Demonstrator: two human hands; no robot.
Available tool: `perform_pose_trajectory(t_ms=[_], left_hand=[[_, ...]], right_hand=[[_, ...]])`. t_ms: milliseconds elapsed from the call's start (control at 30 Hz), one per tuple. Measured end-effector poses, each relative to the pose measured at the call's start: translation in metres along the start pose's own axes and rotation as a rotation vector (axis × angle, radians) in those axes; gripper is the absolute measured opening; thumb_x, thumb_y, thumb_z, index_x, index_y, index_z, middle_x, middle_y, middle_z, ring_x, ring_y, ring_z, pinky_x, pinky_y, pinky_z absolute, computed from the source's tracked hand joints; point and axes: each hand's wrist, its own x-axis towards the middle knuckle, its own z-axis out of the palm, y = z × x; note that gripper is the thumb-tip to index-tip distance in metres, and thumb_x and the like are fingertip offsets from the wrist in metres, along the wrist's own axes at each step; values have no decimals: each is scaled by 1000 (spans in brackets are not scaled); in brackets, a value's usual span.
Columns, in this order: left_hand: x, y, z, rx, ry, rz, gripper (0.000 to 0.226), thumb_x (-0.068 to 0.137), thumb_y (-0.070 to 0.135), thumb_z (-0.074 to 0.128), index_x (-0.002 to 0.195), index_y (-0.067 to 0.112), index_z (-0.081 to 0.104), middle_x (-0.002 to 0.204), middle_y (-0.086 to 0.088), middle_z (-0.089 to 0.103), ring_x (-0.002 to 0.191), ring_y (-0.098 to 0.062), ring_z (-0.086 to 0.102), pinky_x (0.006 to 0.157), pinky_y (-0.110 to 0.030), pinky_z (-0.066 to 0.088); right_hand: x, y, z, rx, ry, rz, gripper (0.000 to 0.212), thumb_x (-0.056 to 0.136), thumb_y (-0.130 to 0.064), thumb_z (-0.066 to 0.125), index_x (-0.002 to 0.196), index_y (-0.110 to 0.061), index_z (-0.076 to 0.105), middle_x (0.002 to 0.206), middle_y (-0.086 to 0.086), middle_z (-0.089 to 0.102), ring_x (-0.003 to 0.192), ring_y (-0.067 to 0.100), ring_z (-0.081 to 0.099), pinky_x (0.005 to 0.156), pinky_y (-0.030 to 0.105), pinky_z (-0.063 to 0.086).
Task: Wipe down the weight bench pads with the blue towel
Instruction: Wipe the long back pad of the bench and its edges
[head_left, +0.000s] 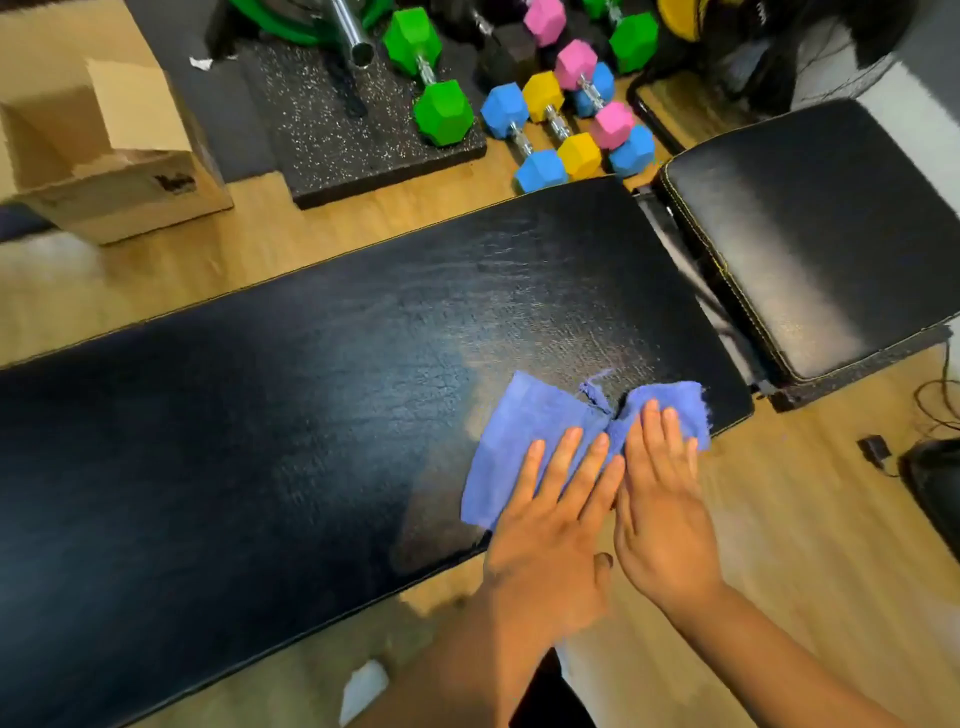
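Note:
The long black back pad of the weight bench runs from lower left to the upper right. The shorter black seat pad lies beyond a gap at the right. A blue towel lies spread flat on the back pad near its right end and near edge. My left hand presses flat on the towel's left part with fingers apart. My right hand lies flat beside it on the towel's right part. Both palms hide the towel's near edge.
Coloured hex dumbbells lie on the wooden floor and a speckled black mat behind the bench. A cardboard box stands at the back left. Cables and a dark object lie on the floor at the right. A white scrap lies near my arm.

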Motion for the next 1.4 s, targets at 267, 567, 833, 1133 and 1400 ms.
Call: perform_pose_trajectory(t_ms=[267,567,833,1133,1400], left_hand=[[-103,-73,3,-83,38,-190,87,79,47,53,151,12,19,160,-5,8,148,-26,2,115,-48,11],[-220,-143,11,-206,283,-477,65,90,38,36,148,10,31,158,-5,20,147,-24,14,115,-47,18],[-333,-195,23,-239,298,-786,78,79,46,49,148,14,31,158,-4,20,147,-21,13,114,-47,21],[-405,-239,24,-338,300,-949,70,87,42,33,149,12,24,159,-2,16,148,-17,4,118,-43,7],[-393,-341,-10,-558,311,-1078,68,98,17,37,152,20,-3,160,-5,-12,147,-22,-3,119,-34,4]], right_hand=[[-9,-123,24,-150,-116,-209,71,80,-25,26,143,7,28,154,21,22,145,31,9,114,50,12],[-22,-255,71,-283,-214,-572,69,80,-16,31,143,11,25,154,27,17,146,36,5,115,53,13],[-52,-382,115,-308,-254,-930,70,82,-16,45,144,9,24,155,23,18,146,37,8,116,51,11],[-66,-481,146,-283,-239,-1157,63,89,-19,33,144,9,18,153,27,20,145,38,11,116,53,14],[51,-561,150,-321,-280,-1536,61,96,-35,22,142,3,35,151,21,31,140,36,28,115,47,21]])
